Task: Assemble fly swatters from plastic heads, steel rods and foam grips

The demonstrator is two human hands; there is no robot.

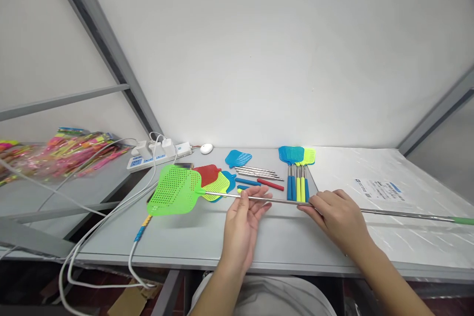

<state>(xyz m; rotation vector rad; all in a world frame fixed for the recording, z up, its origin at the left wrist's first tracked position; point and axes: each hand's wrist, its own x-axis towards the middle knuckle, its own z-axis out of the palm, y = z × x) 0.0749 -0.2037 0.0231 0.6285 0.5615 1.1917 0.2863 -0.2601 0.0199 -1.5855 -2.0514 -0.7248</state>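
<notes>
A green fly swatter (176,190) with a long metal rod stretches across the table, its green handle (462,220) reaching the right edge of the view. My right hand (338,217) is closed around the rod, knuckles up. Farther left, my left hand (242,227) has its palm turned up and holds the rod loosely between thumb and fingers. Behind it lie a red swatter head (208,175), a yellow one (218,186) and a blue one (238,158). Several metal rods (259,173), blue grips (247,181) and a red grip (270,184) lie beside them.
Several short swatters with blue and yellow handles (297,183) lie in a row. A white labelled sheet (418,197) covers the table's right side. At left are a power strip (159,158), white cables (107,217) and bagged colourful items (81,153). A white wall stands behind.
</notes>
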